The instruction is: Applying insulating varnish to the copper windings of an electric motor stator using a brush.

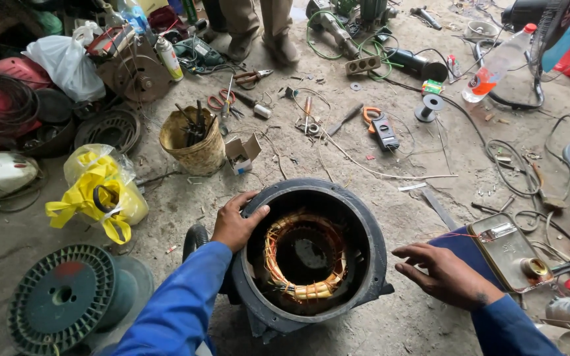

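Down on the dusty floor, two hands tend an open motor housing.

Near the middle sits the round dark motor housing, open end up, with copper windings ringed inside it. The left hand grips the housing's left rim, fingers curled over the edge and thumb along the top. The right hand hovers just right of the housing, palm down and fingers spread loosely, holding nothing; whether it touches the rim I cannot tell. Right of that hand lies a flat metal tin. Near left stands a green spool, and above it a yellow plastic bag. Farther off are a woven basket of tools, orange-handled pliers and a clamp meter. At the far edge another person's legs show.
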